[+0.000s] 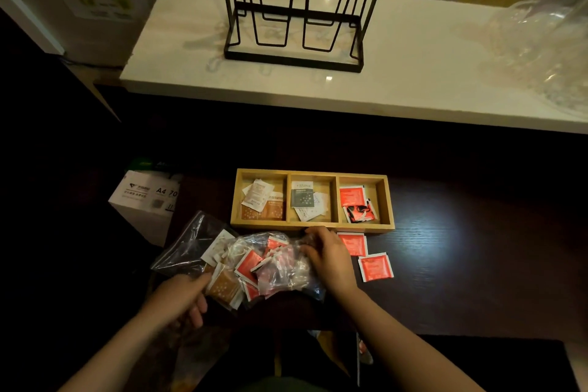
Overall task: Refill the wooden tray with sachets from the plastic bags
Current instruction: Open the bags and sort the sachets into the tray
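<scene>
Plastic bags point(273, 264) lay just before the tray point(311, 226) at the tabletop's middle; left hand point(181, 296) pinched one, right hand point(327, 258) clutched another. Tugging might scatter sachets point(375, 267).

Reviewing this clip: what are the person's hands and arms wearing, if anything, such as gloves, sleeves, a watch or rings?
Nothing that shows. The left hand and right hand are bare, with no gloves. Both forearms are uncovered down to the bottom edge of the picture, so no sleeves appear. No watch, bracelet or ring can be seen, though the dim light could hide a thin ring.
</scene>
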Demonstrator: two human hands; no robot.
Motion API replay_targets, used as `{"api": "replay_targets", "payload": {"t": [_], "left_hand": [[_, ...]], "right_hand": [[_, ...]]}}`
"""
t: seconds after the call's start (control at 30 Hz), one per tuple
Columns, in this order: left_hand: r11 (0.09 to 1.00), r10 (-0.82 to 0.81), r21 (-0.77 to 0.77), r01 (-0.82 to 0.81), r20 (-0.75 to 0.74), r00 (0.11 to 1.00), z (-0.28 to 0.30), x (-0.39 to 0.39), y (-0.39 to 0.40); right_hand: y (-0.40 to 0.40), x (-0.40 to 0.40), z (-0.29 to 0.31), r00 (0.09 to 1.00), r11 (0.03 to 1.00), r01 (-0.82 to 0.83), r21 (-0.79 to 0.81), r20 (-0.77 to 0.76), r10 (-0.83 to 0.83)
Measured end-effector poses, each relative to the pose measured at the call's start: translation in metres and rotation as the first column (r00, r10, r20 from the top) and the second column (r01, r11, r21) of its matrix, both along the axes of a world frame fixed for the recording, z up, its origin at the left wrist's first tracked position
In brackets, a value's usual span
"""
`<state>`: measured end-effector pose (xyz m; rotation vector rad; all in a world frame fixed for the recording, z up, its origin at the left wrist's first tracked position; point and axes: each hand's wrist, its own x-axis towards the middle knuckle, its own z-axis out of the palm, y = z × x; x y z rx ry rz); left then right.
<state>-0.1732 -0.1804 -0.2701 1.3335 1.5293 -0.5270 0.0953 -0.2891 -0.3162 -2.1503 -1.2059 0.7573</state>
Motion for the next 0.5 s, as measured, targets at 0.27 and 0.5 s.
{"api": "replay_targets", "payload": {"t": [0.27,0.5], "left_hand": [[0.818,-0.487,0.466,0.338,0.247,0.838,0.052,0.089,-0.023],[0.081,-0.893,0.620,0.780,-0.302,0.333,0.023,0.139,-0.066]], "right_hand": [[-0.031,0.020,0.003,0.992,0.999,0.052,-0.012,-0.116,-0.053],[-0.027,0.027,0.008,0.980,0.996,0.067,-0.053,-0.183,-0.076]]}}
